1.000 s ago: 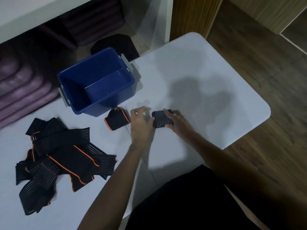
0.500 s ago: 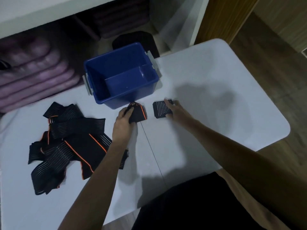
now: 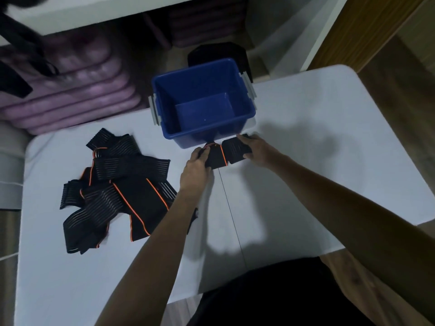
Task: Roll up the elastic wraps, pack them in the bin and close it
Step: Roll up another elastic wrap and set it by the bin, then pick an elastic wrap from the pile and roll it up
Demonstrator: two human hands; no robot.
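My left hand (image 3: pixel 196 171) grips the orange-trimmed roll (image 3: pixel 216 157), my right hand (image 3: pixel 257 150) the plain black roll (image 3: pixel 235 150), before the blue bin (image 3: pixel 204 102). A slack grip could let either elastic roll spring loose.

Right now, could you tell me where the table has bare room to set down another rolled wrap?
Bare: the table right of the bin and the right hand, and the near strip between the forearms. Crowded: the left, under the loose wraps, and in front of the bin, where both hands hold rolls.
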